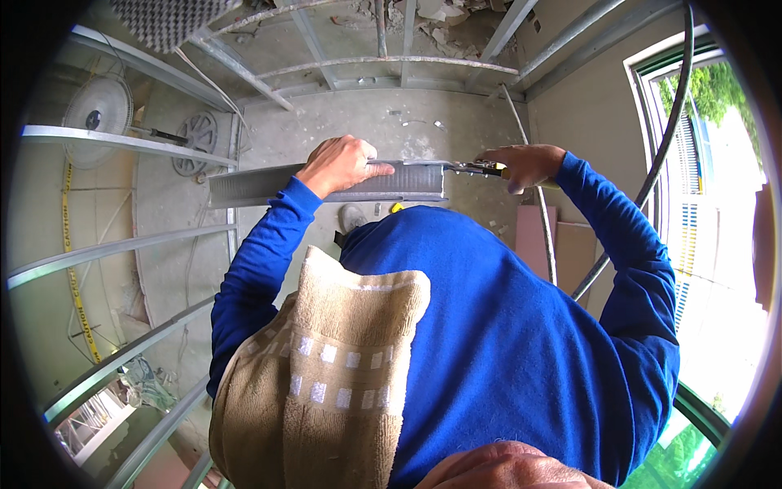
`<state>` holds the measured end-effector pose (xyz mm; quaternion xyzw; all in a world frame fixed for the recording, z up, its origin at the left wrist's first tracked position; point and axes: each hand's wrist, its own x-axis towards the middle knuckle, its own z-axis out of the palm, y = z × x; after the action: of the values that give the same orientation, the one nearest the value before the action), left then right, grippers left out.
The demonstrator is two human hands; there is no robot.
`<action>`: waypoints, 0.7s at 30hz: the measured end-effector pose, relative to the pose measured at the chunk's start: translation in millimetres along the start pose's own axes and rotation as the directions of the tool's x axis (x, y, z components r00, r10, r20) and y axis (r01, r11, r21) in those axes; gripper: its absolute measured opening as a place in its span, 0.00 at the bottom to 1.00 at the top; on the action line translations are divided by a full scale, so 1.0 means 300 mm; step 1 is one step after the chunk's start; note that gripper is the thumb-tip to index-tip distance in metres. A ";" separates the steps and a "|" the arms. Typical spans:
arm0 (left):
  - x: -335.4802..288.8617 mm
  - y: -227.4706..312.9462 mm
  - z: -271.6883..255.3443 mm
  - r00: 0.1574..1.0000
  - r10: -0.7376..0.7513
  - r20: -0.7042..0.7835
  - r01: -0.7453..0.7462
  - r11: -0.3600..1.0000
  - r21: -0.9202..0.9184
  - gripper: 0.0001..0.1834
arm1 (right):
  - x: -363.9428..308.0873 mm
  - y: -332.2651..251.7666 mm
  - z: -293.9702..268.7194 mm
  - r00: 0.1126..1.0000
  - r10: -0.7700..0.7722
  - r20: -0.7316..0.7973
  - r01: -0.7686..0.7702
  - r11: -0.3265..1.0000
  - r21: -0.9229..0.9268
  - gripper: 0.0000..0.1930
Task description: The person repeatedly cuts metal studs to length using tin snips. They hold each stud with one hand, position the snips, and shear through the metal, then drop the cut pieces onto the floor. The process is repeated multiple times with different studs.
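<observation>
A grey metal stud channel (265,187) lies crosswise in front of my body. My left hand (340,163) is closed on its upper edge, with the thumb over the top. At the channel's right end is a pair of snips (479,169), its metal jaws at the corner of the upper edge. My right hand (528,166) is wrapped round the snips' handles, which it mostly hides. Whether the blades have bitten into the metal is too small to tell.
Metal framing studs (122,140) run along the left, with a standing fan (96,114) and yellow tape (75,285) behind. More bars (383,60) cross ahead, near rubble. A dark cable (661,155) hangs before the right window. Pink board (533,236) leans at right; a tan towel (342,326) drapes my shoulder.
</observation>
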<state>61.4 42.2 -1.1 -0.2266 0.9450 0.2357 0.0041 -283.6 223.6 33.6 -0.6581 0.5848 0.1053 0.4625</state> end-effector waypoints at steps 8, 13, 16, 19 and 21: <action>-0.015 0.027 -0.069 0.996 0.095 -0.003 -0.095 0.994 -0.060 0.38 | -0.039 0.021 0.008 0.949 -0.274 -0.155 0.274 0.962 -0.023 0.50; -0.016 0.033 -0.086 0.991 0.131 0.014 -0.130 0.990 -0.049 0.39 | -0.055 0.008 0.018 0.989 -0.148 -0.009 0.146 0.958 0.245 0.54; -0.010 0.027 -0.075 0.988 0.157 -0.009 -0.157 0.986 -0.051 0.40 | -0.048 -0.003 0.040 0.981 -0.195 -0.018 0.189 0.920 0.344 0.55; -0.003 0.016 -0.065 0.976 0.206 -0.070 -0.210 0.976 -0.054 0.38 | -0.041 0.002 0.056 0.990 -0.138 0.033 0.115 0.916 0.384 0.56; 0.003 0.000 -0.071 0.977 0.172 -0.126 -0.174 0.985 0.000 0.38 | -0.041 0.014 0.056 0.989 -0.151 -0.001 0.145 0.946 0.291 0.56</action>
<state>62.8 32.4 17.8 -0.1580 0.9582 0.2256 -0.0771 -284.0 244.7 30.8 -0.6238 0.5379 -0.0099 0.5669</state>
